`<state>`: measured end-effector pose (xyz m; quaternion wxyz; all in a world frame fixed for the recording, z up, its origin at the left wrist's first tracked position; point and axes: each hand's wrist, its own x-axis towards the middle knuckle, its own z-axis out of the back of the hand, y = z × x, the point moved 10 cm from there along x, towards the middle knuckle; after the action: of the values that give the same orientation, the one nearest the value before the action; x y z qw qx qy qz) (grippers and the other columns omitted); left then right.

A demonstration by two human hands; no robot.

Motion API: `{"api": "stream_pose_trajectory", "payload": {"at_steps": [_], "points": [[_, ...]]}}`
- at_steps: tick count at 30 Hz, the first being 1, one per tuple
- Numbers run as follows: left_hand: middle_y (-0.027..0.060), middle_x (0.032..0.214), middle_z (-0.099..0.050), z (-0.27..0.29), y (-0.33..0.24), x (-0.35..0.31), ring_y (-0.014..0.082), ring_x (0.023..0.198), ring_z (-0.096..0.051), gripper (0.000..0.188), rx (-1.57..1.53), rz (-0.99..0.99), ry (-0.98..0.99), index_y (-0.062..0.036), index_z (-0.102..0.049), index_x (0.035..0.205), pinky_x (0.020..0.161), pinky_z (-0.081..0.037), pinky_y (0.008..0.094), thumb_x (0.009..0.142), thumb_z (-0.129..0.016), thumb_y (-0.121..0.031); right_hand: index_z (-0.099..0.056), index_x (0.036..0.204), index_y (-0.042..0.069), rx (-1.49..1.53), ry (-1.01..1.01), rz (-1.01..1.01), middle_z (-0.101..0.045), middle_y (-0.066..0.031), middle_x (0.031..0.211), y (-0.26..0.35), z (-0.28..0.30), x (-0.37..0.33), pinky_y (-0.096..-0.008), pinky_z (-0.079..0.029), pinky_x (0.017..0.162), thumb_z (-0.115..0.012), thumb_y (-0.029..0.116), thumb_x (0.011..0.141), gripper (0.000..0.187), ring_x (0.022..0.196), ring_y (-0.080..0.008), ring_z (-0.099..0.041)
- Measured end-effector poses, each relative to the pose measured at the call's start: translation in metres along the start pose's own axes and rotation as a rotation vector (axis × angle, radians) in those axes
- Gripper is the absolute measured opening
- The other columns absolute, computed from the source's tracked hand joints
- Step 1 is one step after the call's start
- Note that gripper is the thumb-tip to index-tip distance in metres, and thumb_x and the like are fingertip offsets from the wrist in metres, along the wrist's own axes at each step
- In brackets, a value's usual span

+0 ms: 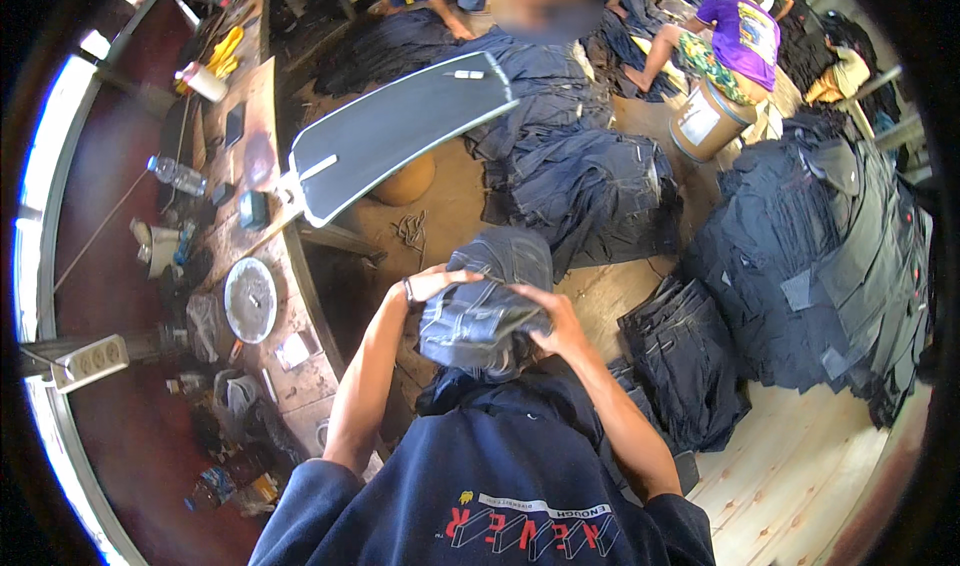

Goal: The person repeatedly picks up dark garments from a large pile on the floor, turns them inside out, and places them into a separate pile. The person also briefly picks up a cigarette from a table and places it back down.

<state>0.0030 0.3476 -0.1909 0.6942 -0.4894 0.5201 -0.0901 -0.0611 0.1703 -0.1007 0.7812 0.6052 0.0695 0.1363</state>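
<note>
A folded dark blue denim garment (510,253), with pale stitching along its seams, is held up in front of my chest. My left hand (440,283) closes on its left side, fingers over the top layer. On its right edge my right hand (555,318) grips the cloth, the thumb side toward me. The folds hide some fingertips of both hands. Below the garment, dark cloth (470,391) lies at my lap. To my right, close by, sits a stack of folded dark jeans (685,356).
A dark padded board (400,131) juts from the wooden bench (300,316) at left. That bench carries a white round dish (250,301) and a plastic bottle (178,175). Large denim piles (800,256) stand right and ahead (590,191). Another person (740,41) sits far right.
</note>
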Motion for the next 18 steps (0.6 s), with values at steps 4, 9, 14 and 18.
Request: {"api": "stream_pose_trajectory", "payload": {"at_steps": [4, 9, 14, 18], "points": [[0.0069, 0.140, -0.056, -0.014, 0.035, 0.017, 0.0168, 0.121, -0.055, 0.050, -0.171, 0.030, 0.126, -0.0123, -0.053, 0.142, 0.108, -0.040, 0.0336, 0.101, -0.040, -0.038, -0.064, 0.125, 0.006, -0.189, -0.011, -0.301, -0.068, -0.0199, 0.118, -0.041, -0.006, 0.003, -0.0383, -0.049, 0.096, -0.067, 0.006, 0.080, 0.045, 0.114, -0.0329, -0.064], [0.0040, 0.130, -0.061, -0.026, 0.068, 0.031, 0.0141, 0.112, -0.059, 0.037, -0.276, -0.065, 0.230, -0.0077, -0.058, 0.133, 0.101, -0.046, 0.0304, 0.102, -0.045, -0.022, -0.046, 0.144, 0.010, -0.109, 0.167, -0.402, -0.057, -0.0219, 0.135, -0.049, -0.043, -0.017, -0.0400, -0.040, 0.108, -0.080, 0.026, 0.076, 0.078, 0.130, -0.0346, -0.052], [0.0045, 0.118, -0.067, -0.036, 0.108, 0.045, 0.0131, 0.103, -0.063, 0.029, -0.454, -0.082, 0.322, -0.0078, -0.061, 0.125, 0.093, -0.052, 0.0302, 0.103, -0.047, -0.022, -0.013, 0.157, 0.007, -0.024, 0.251, -0.284, -0.030, -0.0271, 0.155, -0.019, -0.076, -0.024, -0.0414, -0.023, 0.120, -0.087, 0.046, 0.068, 0.122, 0.146, -0.0351, -0.027], [0.0046, 0.122, -0.066, -0.047, 0.116, 0.042, 0.0145, 0.104, -0.062, 0.039, -0.534, -0.202, 0.344, -0.0084, -0.060, 0.128, 0.094, -0.051, 0.0328, 0.101, -0.051, -0.034, -0.018, 0.156, 0.003, 0.358, 0.274, -0.459, -0.026, -0.0205, 0.159, -0.018, -0.088, -0.018, -0.0400, -0.021, 0.120, -0.075, 0.042, 0.083, 0.100, 0.148, -0.0280, -0.022]]}}
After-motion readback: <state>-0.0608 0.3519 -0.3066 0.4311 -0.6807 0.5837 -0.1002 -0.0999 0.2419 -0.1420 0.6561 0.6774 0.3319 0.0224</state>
